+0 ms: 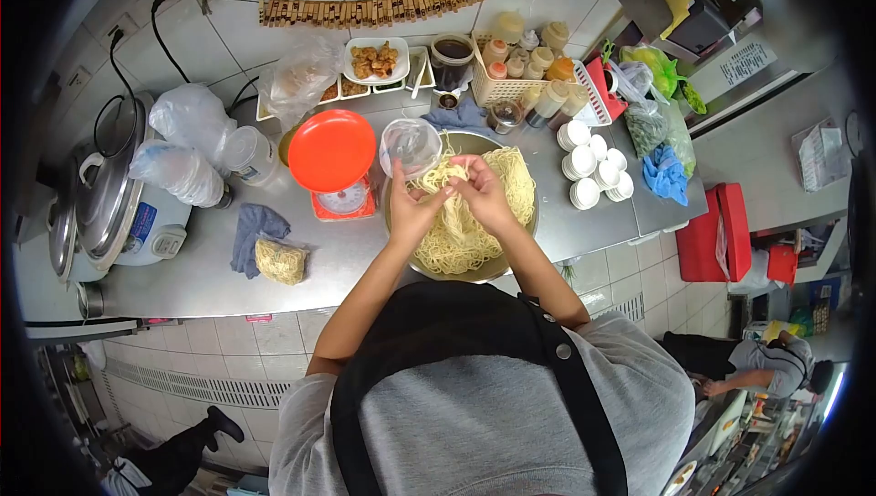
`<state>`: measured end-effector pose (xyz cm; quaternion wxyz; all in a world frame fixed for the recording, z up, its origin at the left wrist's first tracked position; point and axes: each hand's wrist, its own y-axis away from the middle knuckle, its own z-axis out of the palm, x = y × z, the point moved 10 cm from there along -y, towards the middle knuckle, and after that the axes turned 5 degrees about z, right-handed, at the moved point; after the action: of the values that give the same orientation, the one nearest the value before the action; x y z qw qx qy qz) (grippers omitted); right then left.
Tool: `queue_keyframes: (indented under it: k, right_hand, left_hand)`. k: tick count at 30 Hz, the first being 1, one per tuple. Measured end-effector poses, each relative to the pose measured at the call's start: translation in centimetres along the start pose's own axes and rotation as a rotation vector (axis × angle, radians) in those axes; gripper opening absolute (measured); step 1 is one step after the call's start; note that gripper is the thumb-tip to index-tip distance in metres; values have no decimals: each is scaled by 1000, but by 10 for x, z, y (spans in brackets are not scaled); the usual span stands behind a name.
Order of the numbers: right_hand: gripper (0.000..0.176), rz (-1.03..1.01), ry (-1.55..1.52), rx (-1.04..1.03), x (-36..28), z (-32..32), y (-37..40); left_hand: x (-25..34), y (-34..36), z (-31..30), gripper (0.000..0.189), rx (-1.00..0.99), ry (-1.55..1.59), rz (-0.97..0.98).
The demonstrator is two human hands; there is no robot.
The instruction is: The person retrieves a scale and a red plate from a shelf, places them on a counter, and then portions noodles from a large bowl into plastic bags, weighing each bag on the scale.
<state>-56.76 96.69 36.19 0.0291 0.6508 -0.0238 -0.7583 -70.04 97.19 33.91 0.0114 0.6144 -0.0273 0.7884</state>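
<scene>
A large metal bowl [537,213] full of pale yellow noodles [465,245] stands at the counter's front edge. Above it, my left hand [417,208] pinches a clump of noodles from the left, its index finger pointing up beside a clear plastic container [411,145]. My right hand [484,193] has its fingers closed on the same clump, and strands hang between the two hands. Just left of the bowl is an orange-red kitchen scale [342,199] with a round pan on top.
Bagged noodles [280,261] lie beside a blue-grey cloth [258,236]. Stacked white cups [584,163] and a basket [497,87] of sauce bottles stand right. Behind are a plate [377,60] of browned food and a dark liquid tub [452,62]. Other people stand behind me.
</scene>
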Motion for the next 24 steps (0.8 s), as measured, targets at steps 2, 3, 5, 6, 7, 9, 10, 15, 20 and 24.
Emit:
queue_keyframes:
  k: [2, 3, 5, 6, 7, 9, 10, 15, 20, 24]
  right_hand:
    - [23, -25, -31, 74, -4, -14, -4]
    - [23, -25, -32, 72, -7, -17, -5]
    - [23, 21, -69, 172, -11, -34, -5]
    - [22, 2, -57, 182, -13, -39, -6]
    - [22, 1, -56, 183, -13, -44, -8]
    - [22, -10, -34, 243, -15, -58, -10]
    - [21, -9, -10, 263, -19, -62, -9]
    - [19, -111, 128, 265, -37, -80, -11]
    - [21, -234, 170, 313, -91, -86, -2]
    - [19, -390, 77, 331, -150, -76, 16]
  left_hand:
    - [1, -4, -5, 100, 22, 75, 40]
    - [4, -5, -8, 97, 40, 148, 79]
    - [12, -5, -15, 93, 39, 164, 77]
    - [13, -5, -19, 93, 48, 183, 72]
    - [16, -4, -23, 94, 56, 204, 66]
    - [36, 4, -26, 94, 48, 209, 54]
    - [45, 8, -29, 93, 34, 167, 45]
    - [41, 13, -59, 92, -45, 9, -41]
    - [34, 11, -67, 92, -120, -111, -97]
    - [20, 10, -50, 84, -159, -483, 152]
